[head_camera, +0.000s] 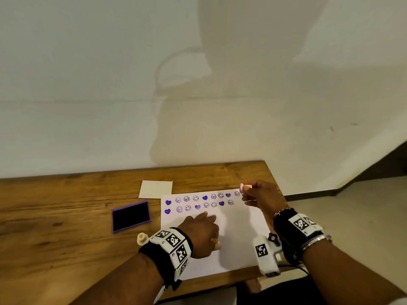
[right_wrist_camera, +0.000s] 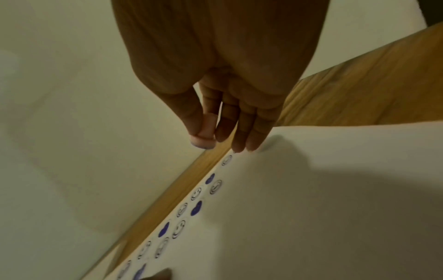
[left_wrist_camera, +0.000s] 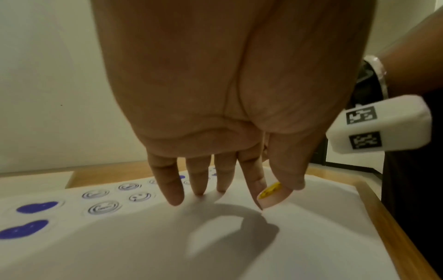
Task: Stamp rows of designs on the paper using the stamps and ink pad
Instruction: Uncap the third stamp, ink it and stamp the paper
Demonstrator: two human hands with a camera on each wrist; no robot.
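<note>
A white paper lies on the wooden table, carrying two rows of purple hearts and smiley faces. My left hand presses flat on the paper below the rows, fingers straight. My right hand pinches a small pale pink stamp lifted above the far right end of the top row; its inked face points left. The purple ink pad sits open left of the paper. A second cream stamp stands beside my left wrist.
A small cream card lies behind the paper near the wall. The table's right edge is close to my right hand, and its front edge runs just under my wrists. Bare wood stretches to the left.
</note>
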